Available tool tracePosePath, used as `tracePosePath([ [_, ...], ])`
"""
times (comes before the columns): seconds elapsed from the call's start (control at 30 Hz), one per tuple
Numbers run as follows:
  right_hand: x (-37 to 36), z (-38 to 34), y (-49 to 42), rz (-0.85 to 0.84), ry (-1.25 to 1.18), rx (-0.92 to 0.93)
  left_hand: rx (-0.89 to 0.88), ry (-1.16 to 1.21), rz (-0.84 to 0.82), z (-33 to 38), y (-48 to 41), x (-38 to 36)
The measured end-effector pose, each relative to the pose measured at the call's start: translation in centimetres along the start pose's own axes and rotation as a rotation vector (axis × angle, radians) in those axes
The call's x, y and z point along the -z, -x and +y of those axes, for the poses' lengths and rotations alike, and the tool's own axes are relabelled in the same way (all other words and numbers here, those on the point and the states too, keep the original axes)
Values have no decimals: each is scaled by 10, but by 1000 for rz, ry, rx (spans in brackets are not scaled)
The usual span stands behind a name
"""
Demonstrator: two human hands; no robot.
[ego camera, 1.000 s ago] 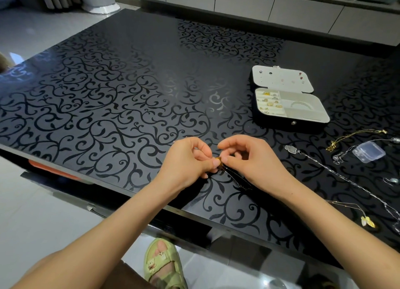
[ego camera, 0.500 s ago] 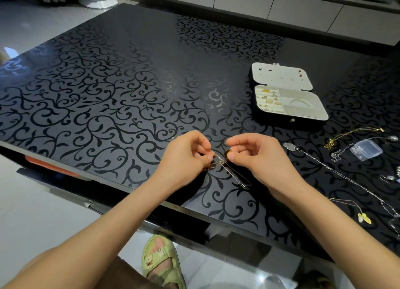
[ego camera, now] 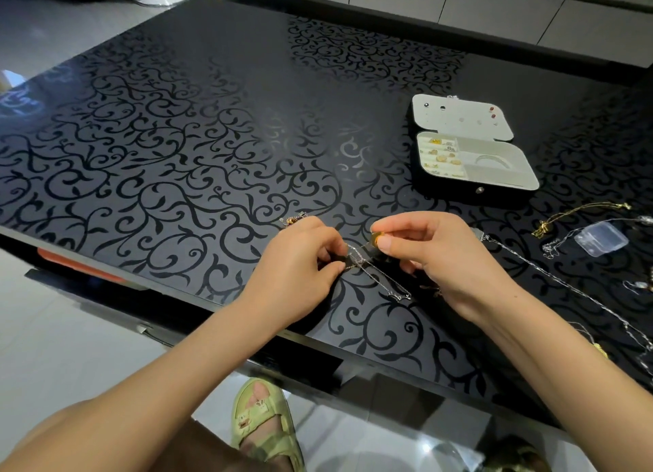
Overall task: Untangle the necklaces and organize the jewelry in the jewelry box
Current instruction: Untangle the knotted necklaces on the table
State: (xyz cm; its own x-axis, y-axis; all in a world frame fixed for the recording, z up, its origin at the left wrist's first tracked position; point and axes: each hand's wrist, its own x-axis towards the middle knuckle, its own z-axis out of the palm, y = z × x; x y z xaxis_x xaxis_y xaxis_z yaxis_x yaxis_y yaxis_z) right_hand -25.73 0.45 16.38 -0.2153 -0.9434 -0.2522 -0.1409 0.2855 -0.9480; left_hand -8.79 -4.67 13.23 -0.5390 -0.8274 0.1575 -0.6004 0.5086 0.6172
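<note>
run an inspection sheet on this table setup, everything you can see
surface: glossy black table with a scroll pattern
job's things: tangled chains stretched between both hands; gold pendant on them; jewelry box open at the right, small pieces in its left compartments; silver chain and gold chain lying loose at the right
clutter: clear plastic box beside the loose chains
grippers: left hand pinches the tangled chains; right hand pinches the gold pendant
cables: nothing seen
surroundings: grey cabinets behind the table, pale floor, a green sandal below the table edge
</note>
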Motion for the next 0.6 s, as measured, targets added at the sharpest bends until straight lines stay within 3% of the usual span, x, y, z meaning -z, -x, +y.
tracePosePath([
  [0.27, -1, -4, -1, 15, -2, -24, -89, -97, 41, -5, 9, -4],
  [0.6, 1, -12, 5, -33, -76, -36, 85, -11, 144, 8, 11, -14],
])
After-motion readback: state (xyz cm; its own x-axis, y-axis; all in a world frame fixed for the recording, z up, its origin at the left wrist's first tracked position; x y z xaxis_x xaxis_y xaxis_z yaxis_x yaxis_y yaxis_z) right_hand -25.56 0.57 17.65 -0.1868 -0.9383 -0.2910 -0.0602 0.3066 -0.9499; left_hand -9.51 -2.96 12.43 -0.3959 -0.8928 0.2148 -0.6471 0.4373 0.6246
